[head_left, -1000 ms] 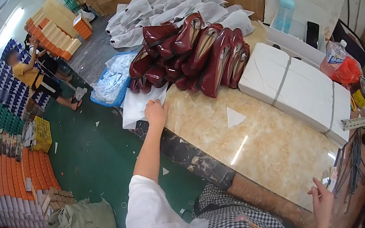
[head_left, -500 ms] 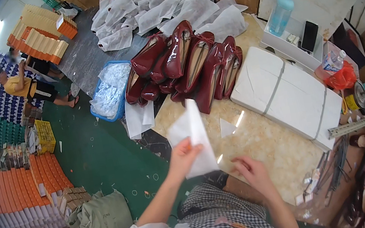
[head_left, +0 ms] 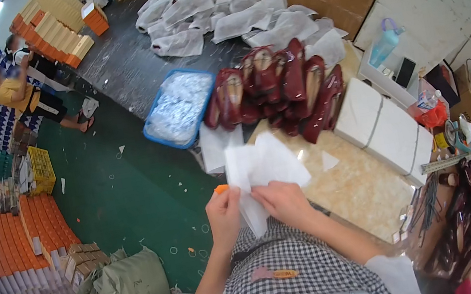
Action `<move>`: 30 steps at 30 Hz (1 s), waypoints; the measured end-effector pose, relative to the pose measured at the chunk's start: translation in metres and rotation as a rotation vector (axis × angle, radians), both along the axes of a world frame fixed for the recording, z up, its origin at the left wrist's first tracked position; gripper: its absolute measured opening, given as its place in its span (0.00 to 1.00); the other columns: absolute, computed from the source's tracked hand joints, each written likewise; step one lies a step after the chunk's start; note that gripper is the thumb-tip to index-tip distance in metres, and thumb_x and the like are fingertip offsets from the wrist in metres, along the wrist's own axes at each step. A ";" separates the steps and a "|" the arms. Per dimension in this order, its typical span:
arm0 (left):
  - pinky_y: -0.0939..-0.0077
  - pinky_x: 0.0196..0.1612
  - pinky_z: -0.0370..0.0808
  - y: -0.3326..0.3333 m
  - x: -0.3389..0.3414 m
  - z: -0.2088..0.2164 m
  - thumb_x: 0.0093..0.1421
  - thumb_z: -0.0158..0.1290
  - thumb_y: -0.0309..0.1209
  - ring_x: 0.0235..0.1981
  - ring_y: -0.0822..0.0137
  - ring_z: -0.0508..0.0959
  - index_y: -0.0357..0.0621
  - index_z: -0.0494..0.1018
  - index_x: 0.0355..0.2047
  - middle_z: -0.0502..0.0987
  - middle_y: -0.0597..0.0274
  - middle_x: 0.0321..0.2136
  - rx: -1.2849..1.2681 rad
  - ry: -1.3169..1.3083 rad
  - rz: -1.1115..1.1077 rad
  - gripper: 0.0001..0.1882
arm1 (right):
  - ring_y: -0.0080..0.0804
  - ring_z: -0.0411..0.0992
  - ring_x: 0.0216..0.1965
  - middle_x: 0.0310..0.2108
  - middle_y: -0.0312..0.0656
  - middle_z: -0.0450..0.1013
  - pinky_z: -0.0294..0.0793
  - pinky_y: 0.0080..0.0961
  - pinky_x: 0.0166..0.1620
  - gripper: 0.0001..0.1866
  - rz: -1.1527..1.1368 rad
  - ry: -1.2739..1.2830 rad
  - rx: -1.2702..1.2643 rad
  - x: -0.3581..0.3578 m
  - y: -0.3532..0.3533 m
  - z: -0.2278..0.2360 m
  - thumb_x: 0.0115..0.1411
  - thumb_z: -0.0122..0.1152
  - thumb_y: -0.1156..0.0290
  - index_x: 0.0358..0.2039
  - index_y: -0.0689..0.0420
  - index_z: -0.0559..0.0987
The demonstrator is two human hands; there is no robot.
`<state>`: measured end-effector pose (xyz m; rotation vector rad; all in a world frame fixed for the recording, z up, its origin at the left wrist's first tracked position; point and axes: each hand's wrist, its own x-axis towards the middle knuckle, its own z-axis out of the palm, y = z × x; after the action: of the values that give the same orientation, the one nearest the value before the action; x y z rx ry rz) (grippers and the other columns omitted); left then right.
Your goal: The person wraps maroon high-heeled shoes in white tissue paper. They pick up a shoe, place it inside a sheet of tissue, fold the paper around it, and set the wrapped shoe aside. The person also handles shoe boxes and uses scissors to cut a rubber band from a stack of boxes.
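Note:
A thin white sheet or bag (head_left: 272, 162), folded and partly blurred, hangs in front of my apron. My left hand (head_left: 225, 214) is closed on its left side, and a small orange piece (head_left: 221, 188) shows at those fingers. Close beside it, my right hand (head_left: 285, 201) pinches the same white piece along its lower middle. Just beyond lies a heap of glossy dark red shoes (head_left: 292, 75), toes and openings turned several ways. Another white sheet (head_left: 214, 150) lies at the table edge, partly behind the held one.
A blue basket (head_left: 149, 133) of crinkled clear plastic stands left of the shoes. White-wrapped bundles (head_left: 181, 9) cover the far table. To the right are a strapped white stack (head_left: 378, 123), a tray with a bottle (head_left: 386, 44), and more shoes (head_left: 464, 227). Two people stand far left.
My right hand has come up from the table side and now grips the white piece with my left. The white piece has spread rightward. The view has shifted.

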<state>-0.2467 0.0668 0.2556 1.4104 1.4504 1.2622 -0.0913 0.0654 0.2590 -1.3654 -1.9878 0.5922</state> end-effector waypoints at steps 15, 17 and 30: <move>0.77 0.38 0.73 0.093 -0.154 0.004 0.65 0.44 0.36 0.32 0.72 0.75 0.36 0.72 0.40 0.76 0.59 0.32 -0.552 -0.997 0.087 0.14 | 0.17 0.70 0.19 0.17 0.35 0.74 0.65 0.15 0.23 0.09 -0.131 0.542 -0.457 -0.140 0.093 0.014 0.60 0.55 0.68 0.28 0.61 0.77; 0.76 0.37 0.77 0.112 -0.160 0.021 0.65 0.43 0.40 0.33 0.66 0.79 0.36 0.69 0.44 0.77 0.55 0.36 -0.531 -0.996 0.091 0.18 | 0.17 0.70 0.20 0.18 0.36 0.74 0.66 0.15 0.24 0.09 -0.184 0.581 -0.514 -0.125 0.099 -0.005 0.60 0.55 0.68 0.28 0.61 0.77; 0.83 0.27 0.72 0.179 -0.090 0.025 0.64 0.45 0.32 0.24 0.77 0.74 0.34 0.74 0.35 0.76 0.64 0.27 -0.380 -0.874 0.179 0.13 | 0.29 0.63 0.17 0.16 0.38 0.68 0.63 0.22 0.23 0.12 -0.120 0.501 -0.390 -0.072 0.126 0.009 0.57 0.58 0.65 0.23 0.60 0.73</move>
<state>-0.3370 0.2461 0.2809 0.3750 1.1069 1.3657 -0.1636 0.1912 0.2684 -1.3732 -1.4249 1.1803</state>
